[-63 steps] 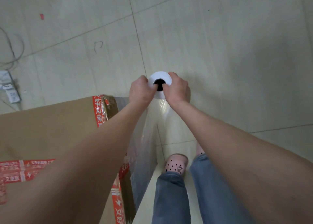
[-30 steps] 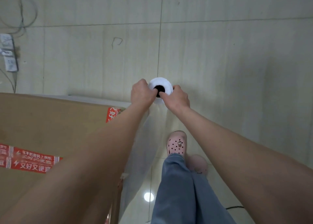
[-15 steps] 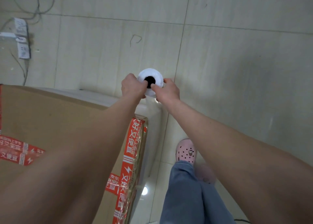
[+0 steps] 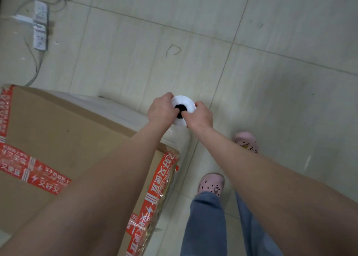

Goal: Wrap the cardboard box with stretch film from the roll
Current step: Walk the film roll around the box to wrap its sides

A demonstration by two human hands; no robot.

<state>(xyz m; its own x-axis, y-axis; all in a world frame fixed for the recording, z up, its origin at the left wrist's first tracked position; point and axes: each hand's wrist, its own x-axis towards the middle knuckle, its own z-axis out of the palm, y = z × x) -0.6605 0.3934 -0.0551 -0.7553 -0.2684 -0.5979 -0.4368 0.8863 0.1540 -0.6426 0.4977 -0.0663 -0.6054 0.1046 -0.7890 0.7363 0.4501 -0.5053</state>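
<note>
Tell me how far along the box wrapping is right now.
Partly done. Film already lies along the far side of the cardboard box and over the taped near corner. In hand: the left hand and right hand hold the roll upright at that corner, film running from it to the box. Left: the top is bare, and how many more passes are needed can't be told.

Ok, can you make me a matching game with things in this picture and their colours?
Things:
1. stretch film roll
2. cardboard box
3. shoes
4. trousers

Colours:
A. pink
B. blue
C. white
D. brown with red tape

Pairs: 1-C, 2-D, 3-A, 4-B
</note>
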